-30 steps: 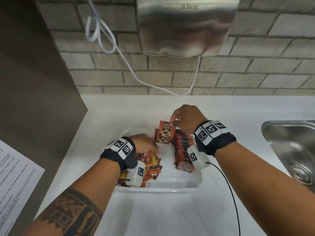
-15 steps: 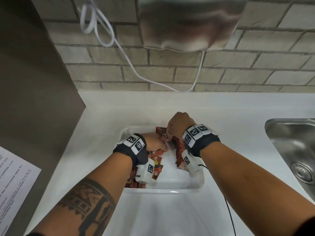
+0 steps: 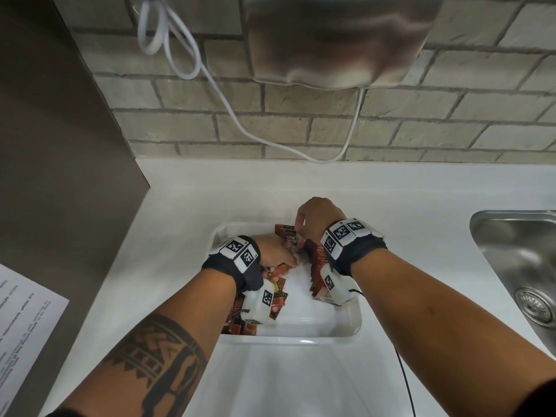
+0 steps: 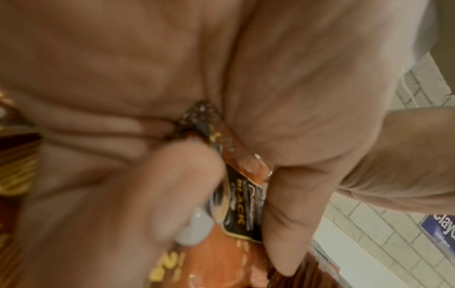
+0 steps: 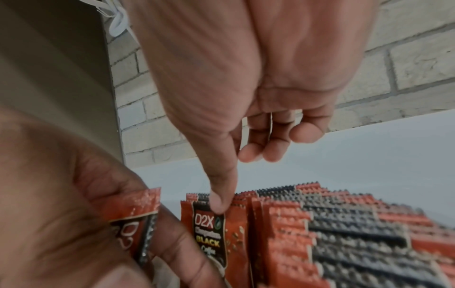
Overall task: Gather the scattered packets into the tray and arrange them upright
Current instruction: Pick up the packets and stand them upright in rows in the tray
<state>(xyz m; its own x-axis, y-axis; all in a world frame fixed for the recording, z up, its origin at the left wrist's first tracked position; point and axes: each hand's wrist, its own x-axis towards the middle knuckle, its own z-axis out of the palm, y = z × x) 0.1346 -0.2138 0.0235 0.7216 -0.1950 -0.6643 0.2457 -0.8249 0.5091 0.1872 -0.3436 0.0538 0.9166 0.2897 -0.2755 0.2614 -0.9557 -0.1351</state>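
Note:
A white tray [image 3: 301, 338] sits on the counter. A row of red and black packets [image 3: 317, 263] stands upright along its right side. My right hand [image 3: 301, 230] pinches the top of the front packet [image 5: 221, 233] of that row, thumb on its face. Its other fingers [image 5: 261, 152] are curled and hold nothing. My left hand [image 3: 285, 257] is just left of the row and grips another packet [image 4: 241, 194] between thumb and fingers. Loose packets [image 3: 278, 299] lie in a heap in the tray's left half, partly hidden under my left wrist.
A steel sink [image 3: 517, 266] is set into the counter at the right. A hand dryer [image 3: 340, 40] and its white cord [image 3: 210, 79] hang on the brick wall behind. A dark panel [image 3: 60, 145] bounds the left side, with a printed sheet [image 3: 24, 326] below it.
My right hand has lowered its packet against the front of the upright row. My left hand has come up from the loose heap toward the row, holding a packet.

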